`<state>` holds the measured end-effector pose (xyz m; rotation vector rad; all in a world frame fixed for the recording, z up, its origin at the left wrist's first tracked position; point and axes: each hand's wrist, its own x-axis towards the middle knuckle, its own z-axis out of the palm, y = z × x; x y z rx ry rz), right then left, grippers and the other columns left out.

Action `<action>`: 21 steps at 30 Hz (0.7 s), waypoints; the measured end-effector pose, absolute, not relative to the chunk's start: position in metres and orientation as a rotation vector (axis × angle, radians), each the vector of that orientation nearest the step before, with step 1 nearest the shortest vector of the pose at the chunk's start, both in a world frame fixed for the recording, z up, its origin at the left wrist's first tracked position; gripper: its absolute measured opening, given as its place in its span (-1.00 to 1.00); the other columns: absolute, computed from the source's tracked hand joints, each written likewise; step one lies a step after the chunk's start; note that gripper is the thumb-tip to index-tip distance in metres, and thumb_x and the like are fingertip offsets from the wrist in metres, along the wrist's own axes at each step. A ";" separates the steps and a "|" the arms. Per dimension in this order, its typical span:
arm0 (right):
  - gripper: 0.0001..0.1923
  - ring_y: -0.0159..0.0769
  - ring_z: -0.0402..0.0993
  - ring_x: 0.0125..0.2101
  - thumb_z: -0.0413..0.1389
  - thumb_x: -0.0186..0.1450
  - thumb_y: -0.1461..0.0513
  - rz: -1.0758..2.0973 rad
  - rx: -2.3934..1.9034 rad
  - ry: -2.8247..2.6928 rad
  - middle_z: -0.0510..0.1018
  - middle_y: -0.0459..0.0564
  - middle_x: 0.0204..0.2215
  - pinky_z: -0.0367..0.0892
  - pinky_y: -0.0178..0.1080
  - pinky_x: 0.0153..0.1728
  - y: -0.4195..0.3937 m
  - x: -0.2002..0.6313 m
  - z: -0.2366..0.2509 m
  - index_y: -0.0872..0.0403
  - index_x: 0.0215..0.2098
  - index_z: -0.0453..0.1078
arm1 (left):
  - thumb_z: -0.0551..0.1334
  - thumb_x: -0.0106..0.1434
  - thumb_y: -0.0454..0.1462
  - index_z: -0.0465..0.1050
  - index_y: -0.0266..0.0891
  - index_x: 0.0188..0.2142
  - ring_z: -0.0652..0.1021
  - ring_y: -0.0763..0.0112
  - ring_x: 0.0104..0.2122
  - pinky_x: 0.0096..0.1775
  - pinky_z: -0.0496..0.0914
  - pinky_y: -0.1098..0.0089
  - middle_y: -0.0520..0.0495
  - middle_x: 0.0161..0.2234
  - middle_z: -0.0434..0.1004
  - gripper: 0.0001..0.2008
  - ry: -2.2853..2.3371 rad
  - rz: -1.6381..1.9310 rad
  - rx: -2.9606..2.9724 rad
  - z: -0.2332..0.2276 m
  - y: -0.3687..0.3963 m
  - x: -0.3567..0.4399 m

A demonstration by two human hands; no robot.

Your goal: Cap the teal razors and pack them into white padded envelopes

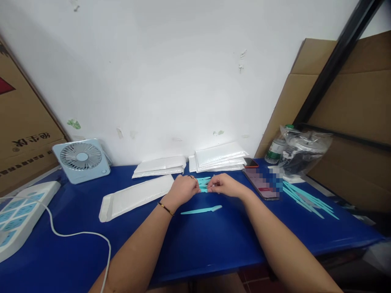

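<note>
My left hand [185, 189], with a dark bracelet at its wrist and a ring, is closed on the left side of some slim turquoise sticks [203, 184]. At their right side the fingertips of my right hand [226, 185] pinch them. The fingers partly cover the sticks, so how each one lies is hard to make out. Just in front of both hands, a single turquoise stick [198, 211] with a paler, blade-shaped end lies flat on the blue table. A long white padded mailer [134, 197] lies to the left, its far end by my left hand.
White mailers [218, 156] are stacked by the wall, with more mailers [160, 166] beside them. A phone [259, 183] and several turquoise sticks [308, 198] lie right. A bottle [275, 150] stands behind. A fan [82, 158], power strip [27, 211] and white cable [82, 233] are left.
</note>
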<state>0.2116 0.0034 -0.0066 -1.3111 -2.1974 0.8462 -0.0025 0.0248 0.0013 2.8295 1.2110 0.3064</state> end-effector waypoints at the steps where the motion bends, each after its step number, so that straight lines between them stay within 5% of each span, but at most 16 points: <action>1: -0.74 -0.42 0.30 -0.60 0.14 0.15 0.10 0.838 -1.342 -2.142 0.48 -0.08 -0.60 0.15 -0.38 -0.57 0.006 0.218 -0.007 0.13 -0.38 0.52 | 0.18 0.21 -0.18 0.49 -0.20 -0.42 0.51 0.27 -0.30 -0.25 0.22 0.32 -0.05 -0.34 0.55 -0.82 1.253 0.342 2.839 0.001 0.027 -0.002; 6: -0.68 -0.36 0.34 -0.53 0.14 0.14 0.06 0.664 -1.501 -1.922 0.54 -0.02 -0.52 0.19 -0.34 -0.52 0.022 0.245 -0.015 0.15 -0.35 0.53 | 0.20 0.19 -0.14 0.48 -0.17 -0.29 0.50 0.27 -0.24 -0.19 0.23 0.30 -0.04 -0.24 0.53 -0.82 1.395 0.437 2.735 0.001 0.032 -0.006; 11: -0.71 -0.30 0.38 -0.41 0.10 0.18 0.08 0.417 -1.516 -1.964 0.57 0.00 -0.39 0.24 -0.29 -0.39 0.024 0.249 -0.015 0.10 -0.31 0.54 | 0.29 -0.01 0.07 0.44 -0.13 -0.14 0.51 0.29 -0.29 -0.34 0.27 0.41 -0.01 -0.24 0.52 -0.50 1.091 0.201 2.619 0.005 0.015 -0.007; 17: -0.72 -0.37 0.33 -0.51 0.10 0.19 0.09 0.623 -1.431 -2.069 0.51 -0.05 -0.51 0.19 -0.33 -0.49 0.011 0.244 -0.003 0.10 -0.34 0.53 | 0.27 0.06 -0.22 0.50 -0.16 -0.41 0.50 0.35 -0.41 -0.43 0.24 0.43 0.00 -0.40 0.55 -0.90 1.061 -0.024 2.537 0.004 0.001 0.001; 21: -0.68 -0.38 0.37 -0.53 0.15 0.14 0.04 0.944 -1.329 -2.101 0.51 -0.06 -0.50 0.24 -0.34 -0.50 0.005 0.233 -0.003 0.12 -0.30 0.50 | 0.19 0.14 -0.24 0.48 -0.18 -0.40 0.50 0.33 -0.39 -0.39 0.25 0.42 -0.04 -0.39 0.55 -0.89 1.173 0.183 2.610 0.000 0.008 0.001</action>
